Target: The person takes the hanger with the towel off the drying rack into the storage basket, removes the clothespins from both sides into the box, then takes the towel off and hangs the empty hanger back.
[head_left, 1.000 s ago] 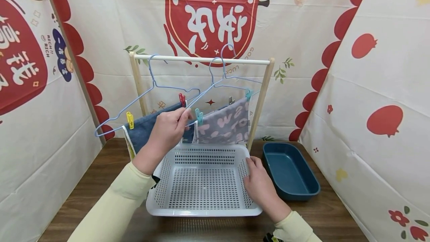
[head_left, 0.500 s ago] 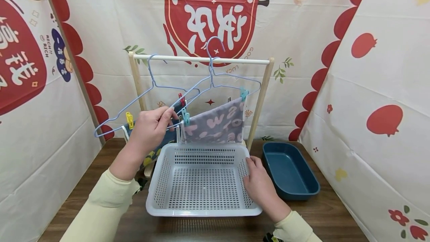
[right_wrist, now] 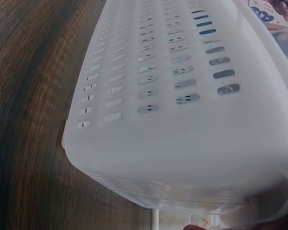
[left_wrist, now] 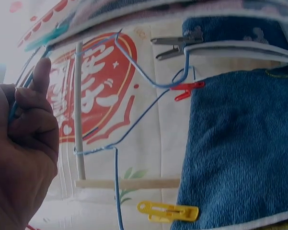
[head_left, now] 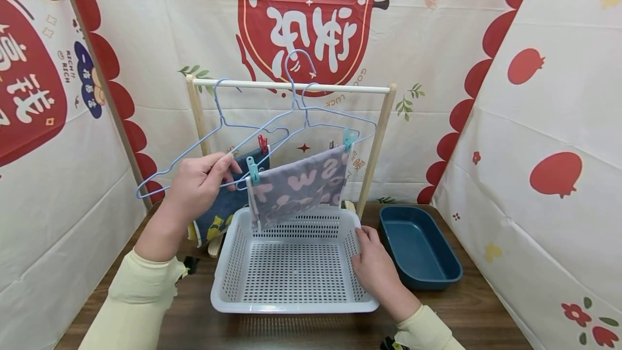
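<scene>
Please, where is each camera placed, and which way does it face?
Head: worn on the head, looks forward and down at the basket and rack; the left hand, right hand and both sleeves show.
Left wrist: on that wrist, looks past the left hand at the rack and blue towel, picture turned sideways.
Right wrist: on that wrist, looks at the basket's outer wall and the table; no hand shows clearly.
Shared: head and left wrist both show the red clothespin.

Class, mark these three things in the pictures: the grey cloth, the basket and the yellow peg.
Grey cloth (head_left: 297, 187): head view, middle of its patterned face.
Basket (head_left: 294, 308): head view, middle of its near rim.
Yellow peg (left_wrist: 171, 211): left wrist view, middle of its body.
</scene>
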The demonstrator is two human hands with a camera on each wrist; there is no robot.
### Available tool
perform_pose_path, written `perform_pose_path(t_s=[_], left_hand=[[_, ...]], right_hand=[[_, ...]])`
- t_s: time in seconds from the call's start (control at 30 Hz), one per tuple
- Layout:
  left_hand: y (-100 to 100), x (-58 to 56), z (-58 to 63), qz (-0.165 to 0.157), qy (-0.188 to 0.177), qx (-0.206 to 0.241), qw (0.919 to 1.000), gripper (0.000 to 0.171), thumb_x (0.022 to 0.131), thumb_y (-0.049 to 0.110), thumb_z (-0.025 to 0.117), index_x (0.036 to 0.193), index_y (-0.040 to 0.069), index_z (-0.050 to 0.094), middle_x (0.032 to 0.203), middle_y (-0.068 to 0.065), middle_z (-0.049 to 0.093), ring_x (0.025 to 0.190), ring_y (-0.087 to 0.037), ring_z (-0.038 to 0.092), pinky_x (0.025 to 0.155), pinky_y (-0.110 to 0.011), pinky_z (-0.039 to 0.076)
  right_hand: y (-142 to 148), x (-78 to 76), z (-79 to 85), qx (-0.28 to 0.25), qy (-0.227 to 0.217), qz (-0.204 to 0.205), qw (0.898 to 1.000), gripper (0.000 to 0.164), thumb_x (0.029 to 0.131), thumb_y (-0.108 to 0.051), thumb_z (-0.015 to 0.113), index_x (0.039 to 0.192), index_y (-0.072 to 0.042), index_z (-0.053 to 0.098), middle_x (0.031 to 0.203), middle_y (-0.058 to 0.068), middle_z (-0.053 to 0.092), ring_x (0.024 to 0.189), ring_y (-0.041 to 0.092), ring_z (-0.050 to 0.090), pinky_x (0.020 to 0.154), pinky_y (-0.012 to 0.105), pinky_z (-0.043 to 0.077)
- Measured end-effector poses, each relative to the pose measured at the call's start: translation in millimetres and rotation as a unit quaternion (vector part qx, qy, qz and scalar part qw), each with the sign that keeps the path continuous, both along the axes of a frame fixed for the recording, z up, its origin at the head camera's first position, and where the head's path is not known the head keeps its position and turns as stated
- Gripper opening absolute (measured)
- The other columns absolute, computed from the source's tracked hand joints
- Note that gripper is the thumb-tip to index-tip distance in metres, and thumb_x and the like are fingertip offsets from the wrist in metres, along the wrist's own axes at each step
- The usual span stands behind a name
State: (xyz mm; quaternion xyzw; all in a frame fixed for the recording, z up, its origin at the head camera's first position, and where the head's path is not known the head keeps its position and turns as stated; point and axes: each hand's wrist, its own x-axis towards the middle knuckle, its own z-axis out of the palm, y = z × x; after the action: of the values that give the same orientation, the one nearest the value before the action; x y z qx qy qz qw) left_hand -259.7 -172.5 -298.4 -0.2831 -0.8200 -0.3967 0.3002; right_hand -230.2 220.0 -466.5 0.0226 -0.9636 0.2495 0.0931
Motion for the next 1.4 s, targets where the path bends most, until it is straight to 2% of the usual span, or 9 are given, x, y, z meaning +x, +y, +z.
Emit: perform_pose_path(t_s=[0.07, 0.27, 0.33, 0.43, 0.63, 0.8, 0.93, 1.2, 1.4], left_hand=[[-4.3, 1.0, 0.4, -0.005, 0.001, 0.003, 1.0, 0.029, 0.117, 0.015, 0.056, 0.101, 0.007, 0.079, 0.078, 0.002, 0.072, 0.075, -0.012, 0.071, 0.061, -0.027, 0.048], [-12.1, 2.2, 0.3, -0.018, 0.0, 0.01, 0.9998, 0.027, 0.116, 0.012, 0.057, 0.101, 0.008, 0.078, 0.079, 0.002, 0.072, 0.067, -0.015, 0.063, 0.057, -0.029, 0.044], [-12.9, 1.0, -1.3, -0.022, 0.003, 0.004, 0.9998, 0.027, 0.116, 0.011, 0.057, 0.1, 0.008, 0.078, 0.078, 0.003, 0.072, 0.068, -0.015, 0.064, 0.057, -0.028, 0.045], [-13.4, -0.3, -5.4, -0.025, 0.014, -0.009, 0.9995, 0.025, 0.114, 0.008, 0.059, 0.098, 0.009, 0.078, 0.077, 0.006, 0.072, 0.073, -0.013, 0.067, 0.058, -0.027, 0.047], [-14.5, -1.2, -14.7, -0.042, 0.018, -0.022, 0.9987, 0.023, 0.111, 0.003, 0.061, 0.096, 0.009, 0.077, 0.076, 0.008, 0.072, 0.067, -0.012, 0.063, 0.053, -0.027, 0.048], [-15.8, -1.5, -21.6, -0.05, 0.021, -0.021, 0.9983, 0.022, 0.109, 0.0, 0.062, 0.096, 0.01, 0.077, 0.078, 0.007, 0.073, 0.072, -0.014, 0.069, 0.058, -0.025, 0.053], [-18.5, -3.6, -31.8, -0.05, 0.026, -0.018, 0.9983, 0.022, 0.109, -0.001, 0.063, 0.097, 0.01, 0.078, 0.079, 0.007, 0.072, 0.072, -0.014, 0.069, 0.063, -0.021, 0.055], [-23.4, -16.0, -61.6, -0.073, 0.046, -0.014, 0.9962, 0.024, 0.107, -0.006, 0.061, 0.095, 0.008, 0.076, 0.079, 0.006, 0.072, 0.071, -0.011, 0.069, 0.066, -0.018, 0.057], [-24.1, -20.2, -75.1, -0.074, 0.034, -0.007, 0.9966, 0.025, 0.108, -0.005, 0.06, 0.094, 0.007, 0.076, 0.081, 0.007, 0.072, 0.07, -0.011, 0.067, 0.069, -0.017, 0.055]], right_hand=[[-0.1, 0.4, 0.2, 0.0, -0.001, 0.001, 1.0, 0.064, 0.102, -0.004, 0.066, 0.163, 0.001, 0.047, 0.167, 0.021, 0.04, 0.13, 0.041, 0.063, 0.105, 0.06, 0.056], [0.9, 1.0, 0.0, 0.0, 0.002, 0.001, 1.0, 0.064, 0.102, -0.004, 0.066, 0.163, 0.001, 0.047, 0.167, 0.021, 0.04, 0.128, 0.039, 0.064, 0.104, 0.059, 0.057], [1.4, 1.0, -0.3, 0.0, 0.004, 0.001, 1.0, 0.064, 0.102, -0.004, 0.066, 0.163, 0.001, 0.047, 0.167, 0.02, 0.04, 0.127, 0.038, 0.064, 0.104, 0.058, 0.057], [1.8, 0.8, -0.8, -0.001, 0.006, 0.003, 1.0, 0.064, 0.102, -0.005, 0.066, 0.163, 0.001, 0.048, 0.166, 0.02, 0.041, 0.125, 0.037, 0.065, 0.104, 0.058, 0.057], [1.9, 0.1, -1.7, 0.0, 0.007, 0.006, 1.0, 0.064, 0.102, -0.005, 0.066, 0.163, 0.001, 0.047, 0.166, 0.02, 0.041, 0.125, 0.038, 0.065, 0.105, 0.058, 0.057], [1.9, 0.2, -1.7, 0.004, 0.007, 0.005, 1.0, 0.064, 0.102, -0.006, 0.066, 0.163, 0.002, 0.047, 0.167, 0.021, 0.04, 0.124, 0.037, 0.066, 0.105, 0.058, 0.057], [1.2, 0.0, -1.3, 0.003, 0.008, 0.004, 1.0, 0.064, 0.102, -0.005, 0.066, 0.163, 0.002, 0.047, 0.167, 0.021, 0.04, 0.123, 0.038, 0.067, 0.105, 0.058, 0.057], [1.3, -0.7, -2.3, 0.001, 0.013, 0.011, 1.0, 0.063, 0.103, -0.004, 0.064, 0.163, 0.002, 0.047, 0.167, 0.021, 0.04, 0.123, 0.037, 0.067, 0.103, 0.057, 0.058], [1.9, -0.6, -2.5, 0.004, 0.015, 0.014, 1.0, 0.062, 0.103, -0.004, 0.063, 0.163, 0.003, 0.046, 0.167, 0.021, 0.039, 0.123, 0.037, 0.066, 0.104, 0.058, 0.057]])
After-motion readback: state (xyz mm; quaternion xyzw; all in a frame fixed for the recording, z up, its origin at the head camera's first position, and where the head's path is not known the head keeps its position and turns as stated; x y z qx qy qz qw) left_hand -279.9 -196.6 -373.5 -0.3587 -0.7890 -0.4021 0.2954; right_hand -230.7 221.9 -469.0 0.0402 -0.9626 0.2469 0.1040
